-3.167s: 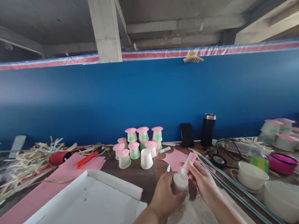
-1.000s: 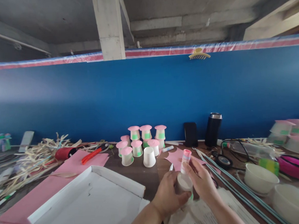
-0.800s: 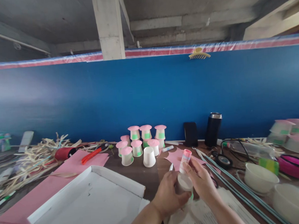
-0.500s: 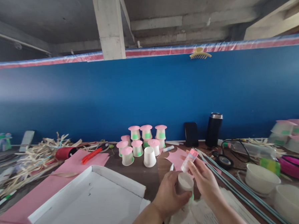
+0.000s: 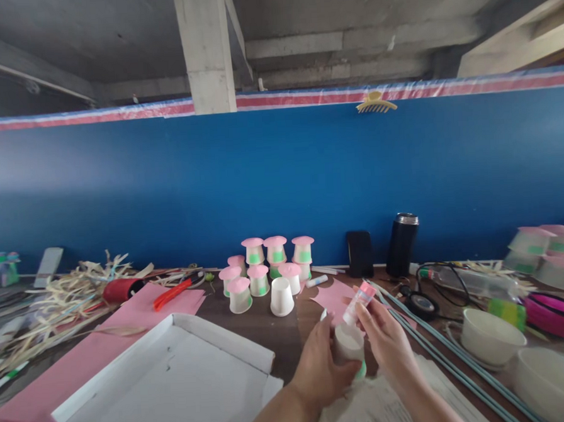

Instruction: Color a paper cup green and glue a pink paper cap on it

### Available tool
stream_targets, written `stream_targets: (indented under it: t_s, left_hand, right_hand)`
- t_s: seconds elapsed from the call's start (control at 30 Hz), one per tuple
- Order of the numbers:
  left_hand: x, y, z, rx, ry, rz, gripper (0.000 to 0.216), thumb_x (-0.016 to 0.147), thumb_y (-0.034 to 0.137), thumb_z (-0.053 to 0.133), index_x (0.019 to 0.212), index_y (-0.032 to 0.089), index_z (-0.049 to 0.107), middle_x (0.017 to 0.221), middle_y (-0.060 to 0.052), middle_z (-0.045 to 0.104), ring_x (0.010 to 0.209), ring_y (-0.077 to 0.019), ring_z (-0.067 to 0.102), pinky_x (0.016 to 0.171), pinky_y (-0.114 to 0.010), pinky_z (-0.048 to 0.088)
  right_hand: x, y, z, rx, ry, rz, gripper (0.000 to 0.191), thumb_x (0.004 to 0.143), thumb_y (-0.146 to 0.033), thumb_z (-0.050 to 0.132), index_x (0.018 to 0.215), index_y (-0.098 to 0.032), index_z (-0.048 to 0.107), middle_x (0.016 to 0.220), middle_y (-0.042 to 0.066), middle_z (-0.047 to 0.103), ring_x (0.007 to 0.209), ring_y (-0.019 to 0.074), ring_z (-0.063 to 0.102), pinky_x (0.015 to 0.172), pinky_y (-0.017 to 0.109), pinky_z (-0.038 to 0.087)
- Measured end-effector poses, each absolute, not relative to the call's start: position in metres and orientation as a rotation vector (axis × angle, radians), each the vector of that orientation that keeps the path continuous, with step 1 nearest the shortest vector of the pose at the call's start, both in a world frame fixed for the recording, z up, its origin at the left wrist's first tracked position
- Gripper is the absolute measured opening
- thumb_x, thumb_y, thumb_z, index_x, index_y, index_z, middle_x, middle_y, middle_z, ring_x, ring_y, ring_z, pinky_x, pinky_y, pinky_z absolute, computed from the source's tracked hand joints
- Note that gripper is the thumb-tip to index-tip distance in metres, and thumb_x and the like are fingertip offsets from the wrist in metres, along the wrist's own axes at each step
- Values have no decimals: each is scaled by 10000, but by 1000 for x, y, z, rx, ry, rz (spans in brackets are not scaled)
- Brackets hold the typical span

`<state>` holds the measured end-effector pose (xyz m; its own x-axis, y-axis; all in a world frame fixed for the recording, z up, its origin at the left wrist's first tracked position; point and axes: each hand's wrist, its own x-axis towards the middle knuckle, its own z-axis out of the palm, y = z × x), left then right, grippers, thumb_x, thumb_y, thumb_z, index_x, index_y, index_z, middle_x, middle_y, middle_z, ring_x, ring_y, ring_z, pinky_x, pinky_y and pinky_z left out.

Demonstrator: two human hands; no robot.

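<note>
My left hand (image 5: pixel 318 363) is wrapped round an upside-down paper cup (image 5: pixel 349 341) with a green patch low on its side. In my right hand (image 5: pixel 387 331) is a glue stick (image 5: pixel 358 303) with a pink end, tilted so its lower end meets or nearly meets the cup's flat base. Under the cup lies a printed paper sheet (image 5: pixel 368 408). Behind my hands a pink paper piece (image 5: pixel 331 298) rests on the table. Left of it an upturned plain white cup (image 5: pixel 281 297) stands before several cups topped with pink discs (image 5: pixel 239 286).
A white box lid (image 5: pixel 191 379) fills the front left, beside pink paper (image 5: pixel 82 360) and a red-handled tool (image 5: pixel 173 295). On the right are thin blue rods (image 5: pixel 440 347), white bowls (image 5: pixel 491 335), a black flask (image 5: pixel 403 245) and a phone (image 5: pixel 360 254). A blue partition (image 5: pixel 280 179) stands behind.
The glue stick has come down slightly onto or close to the cup's base. My left fingers have shifted a little on the cup, uncovering more of its top.
</note>
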<state>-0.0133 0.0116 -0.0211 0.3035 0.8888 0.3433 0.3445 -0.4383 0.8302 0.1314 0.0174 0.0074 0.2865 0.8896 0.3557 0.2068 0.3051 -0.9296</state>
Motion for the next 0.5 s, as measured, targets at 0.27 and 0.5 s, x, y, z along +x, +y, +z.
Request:
stream_targets:
  t_s: [0.27, 0.5]
  left_hand:
    - [-14, 11, -25, 1994, 1101, 1115, 740, 617, 320, 696, 1276, 161, 401, 1282, -140, 502, 1198, -286, 442, 1026, -426, 327]
    - [-2, 10, -19, 2009, 1388, 1097, 692, 473, 375, 792, 1061, 133, 518, 1064, -131, 564, 1053, -306, 494, 949, -463, 359]
  right_hand:
    - [136, 19, 4, -1261, -1147, 557, 454, 737, -583, 557, 854, -157, 662, 633, 25, 643, 560, 160, 560, 515, 242, 426]
    - [133, 18, 8, -1257, -1150, 592, 435, 743, -563, 569, 873, -158, 658, 648, 25, 652, 600, 174, 591, 541, 245, 443]
